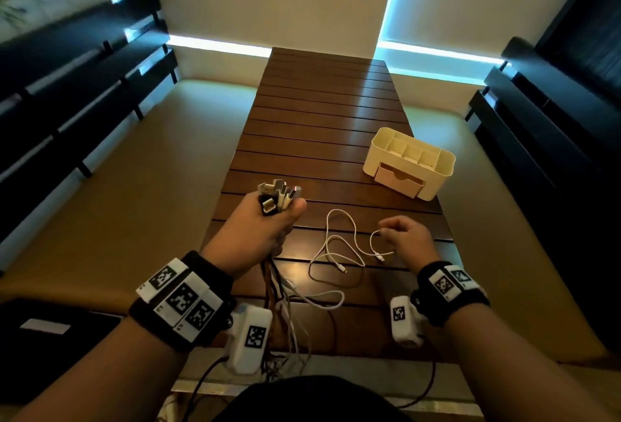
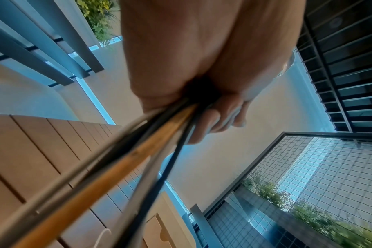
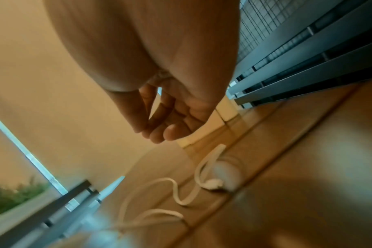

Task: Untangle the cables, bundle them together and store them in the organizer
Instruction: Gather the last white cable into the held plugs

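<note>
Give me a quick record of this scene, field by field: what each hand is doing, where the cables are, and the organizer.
left hand: grips cable bundle, plug ends up, cords hanging below
right hand: fingers loosely curled above white cable, holding nothing
white cable: loose, looped on the table
organizer: cream, on the table to the right, no cables visible inside, drawer slightly open
table: dark wooden slats

Slatted table (image 1: 322,112): organizer (image 1: 408,163), white cable (image 1: 339,247)
</note>
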Demonstrator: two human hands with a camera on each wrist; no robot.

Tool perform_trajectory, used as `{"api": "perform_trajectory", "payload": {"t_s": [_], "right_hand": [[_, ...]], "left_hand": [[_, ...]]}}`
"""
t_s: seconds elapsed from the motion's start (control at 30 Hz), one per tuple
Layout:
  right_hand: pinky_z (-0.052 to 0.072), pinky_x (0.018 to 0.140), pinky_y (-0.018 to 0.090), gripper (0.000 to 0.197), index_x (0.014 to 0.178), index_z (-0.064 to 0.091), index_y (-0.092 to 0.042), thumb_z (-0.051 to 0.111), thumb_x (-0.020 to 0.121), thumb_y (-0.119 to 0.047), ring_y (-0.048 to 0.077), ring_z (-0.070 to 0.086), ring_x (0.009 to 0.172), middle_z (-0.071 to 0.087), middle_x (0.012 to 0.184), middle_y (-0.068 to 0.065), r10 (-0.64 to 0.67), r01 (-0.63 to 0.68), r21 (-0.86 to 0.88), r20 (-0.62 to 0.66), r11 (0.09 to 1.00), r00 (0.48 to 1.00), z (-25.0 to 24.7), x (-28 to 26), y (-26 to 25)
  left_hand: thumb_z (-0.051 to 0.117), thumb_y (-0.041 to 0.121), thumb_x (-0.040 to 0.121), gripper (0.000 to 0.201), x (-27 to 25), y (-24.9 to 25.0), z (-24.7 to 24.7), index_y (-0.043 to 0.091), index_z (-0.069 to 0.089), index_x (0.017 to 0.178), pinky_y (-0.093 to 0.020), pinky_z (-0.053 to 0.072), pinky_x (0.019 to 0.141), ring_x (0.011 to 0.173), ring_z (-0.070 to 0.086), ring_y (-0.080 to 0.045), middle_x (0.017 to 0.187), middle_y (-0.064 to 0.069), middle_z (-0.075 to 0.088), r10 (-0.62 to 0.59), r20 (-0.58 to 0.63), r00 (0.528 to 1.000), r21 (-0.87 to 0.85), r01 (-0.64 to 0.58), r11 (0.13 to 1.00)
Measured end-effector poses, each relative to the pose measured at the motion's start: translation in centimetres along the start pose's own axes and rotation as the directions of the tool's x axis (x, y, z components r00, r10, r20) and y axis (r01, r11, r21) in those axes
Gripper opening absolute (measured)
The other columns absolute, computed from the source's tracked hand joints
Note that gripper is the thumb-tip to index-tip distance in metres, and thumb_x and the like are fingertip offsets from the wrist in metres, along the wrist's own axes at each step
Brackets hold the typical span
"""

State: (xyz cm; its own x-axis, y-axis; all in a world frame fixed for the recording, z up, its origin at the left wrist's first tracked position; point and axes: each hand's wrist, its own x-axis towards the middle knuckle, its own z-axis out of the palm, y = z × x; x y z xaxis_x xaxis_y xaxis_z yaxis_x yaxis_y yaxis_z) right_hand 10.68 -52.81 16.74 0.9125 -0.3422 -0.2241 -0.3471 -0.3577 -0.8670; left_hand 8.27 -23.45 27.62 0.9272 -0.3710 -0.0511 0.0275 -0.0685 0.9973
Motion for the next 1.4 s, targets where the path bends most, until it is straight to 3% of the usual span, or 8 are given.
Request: {"api": "perform_trajectory", "payload": {"t_s": [0.23,0.47,0.57,0.8,0.9,1.0,1.17,1.4], "right_hand": [[0.049,0.08,0.025,0.009,0.096,0.072,-0.019,0.071,0.089,-0.014,0.014,0.063,0.089,0.07,0.106,0.003,-0.012,0.014,-0.332,0.009,0.943,1.0,1.1,2.0,6.8],[0.052,0.084,0.036,0.017,0.089,0.076,-0.026,0.06,0.092,-0.033,0.018,0.063,0.09,0.068,0.1,-0.004,-0.135,0.156,-0.62,0.08,0.769,0.988,0.4,3.3,6.7],[0.053,0.08,0.037,0.012,0.088,0.075,-0.023,0.064,0.091,-0.027,0.016,0.058,0.087,0.058,0.098,-0.006,-0.266,0.254,-0.575,0.065,0.778,0.962,0.2,4.1,5.9],[0.051,0.08,0.035,0.008,0.084,0.077,-0.018,0.071,0.086,-0.014,0.021,0.054,0.093,0.054,0.094,-0.002,-0.299,0.306,-0.587,0.112,0.749,0.948,0.5,6.2,5.6],[0.048,0.081,0.033,0.02,0.096,0.074,-0.022,0.062,0.087,-0.009,0.023,0.052,0.097,0.052,0.1,0.0,-0.21,0.306,-0.712,0.222,0.632,0.952,0.7,6.6,5.4],[0.046,0.078,0.031,0.029,0.103,0.07,-0.025,0.055,0.087,-0.005,0.022,0.054,0.094,0.051,0.097,-0.004,-0.098,0.298,-0.721,0.306,0.625,0.947,0.9,6.7,4.6],[0.052,0.075,0.032,0.01,0.083,0.064,-0.03,0.056,0.089,-0.03,0.022,0.062,0.084,0.064,0.096,0.003,0.008,0.107,-0.72,0.155,0.686,0.988,1.4,7.2,3.3],[0.049,0.07,0.032,0.022,0.097,0.07,-0.013,0.065,0.089,-0.032,0.026,0.055,0.08,0.061,0.101,0.01,0.151,0.029,-0.827,0.137,0.562,0.979,2.8,7.3,2.7]], "left_hand": [[0.054,0.033,0.1,0.032,0.1,-0.1,0.4,0.019,0.043,0.073,-0.031,0.028,0.05,0.053,0.025,-0.018,0.058,0.002,0.032,-0.007,-0.056,0.998,-0.004,0.007,1.0],[0.053,0.036,0.099,0.033,0.9,-0.1,1.3,0.014,0.044,0.076,-0.031,0.027,0.049,0.051,0.027,-0.018,0.058,-0.002,0.032,0.003,-0.05,0.999,0.03,-0.001,1.0],[0.055,0.035,0.099,0.031,1.4,-0.1,1.7,0.012,0.047,0.079,-0.031,0.027,0.05,0.051,0.028,-0.018,0.061,-0.007,0.032,-0.007,-0.057,0.998,0.028,0.008,1.0],[0.055,0.034,0.099,0.031,2.3,0.1,1.9,0.011,0.046,0.08,-0.031,0.028,0.05,0.049,0.029,-0.017,0.06,-0.005,0.033,-0.026,-0.081,0.996,0.034,0.029,0.999],[0.055,0.034,0.099,0.03,2.5,-0.1,1.6,0.011,0.046,0.081,-0.03,0.028,0.05,0.049,0.028,-0.017,0.061,-0.007,0.032,-0.037,-0.11,0.993,0.034,0.041,0.999],[0.055,0.035,0.099,0.032,2.8,-0.2,1.4,0.011,0.046,0.079,-0.029,0.03,0.049,0.048,0.03,-0.017,0.06,-0.006,0.034,-0.04,-0.123,0.992,0.041,0.046,0.998],[0.055,0.038,0.098,0.035,3.4,-0.2,1.2,0.016,0.046,0.072,-0.028,0.033,0.048,0.047,0.032,-0.015,0.059,-0.003,0.037,-0.05,-0.132,0.99,0.072,0.06,0.996],[0.055,0.035,0.098,0.029,4.6,-0.1,1.0,0.014,0.049,0.08,-0.028,0.033,0.049,0.048,0.033,-0.016,0.059,-0.002,0.037,-0.066,-0.112,0.991,0.081,0.076,0.994]]}}
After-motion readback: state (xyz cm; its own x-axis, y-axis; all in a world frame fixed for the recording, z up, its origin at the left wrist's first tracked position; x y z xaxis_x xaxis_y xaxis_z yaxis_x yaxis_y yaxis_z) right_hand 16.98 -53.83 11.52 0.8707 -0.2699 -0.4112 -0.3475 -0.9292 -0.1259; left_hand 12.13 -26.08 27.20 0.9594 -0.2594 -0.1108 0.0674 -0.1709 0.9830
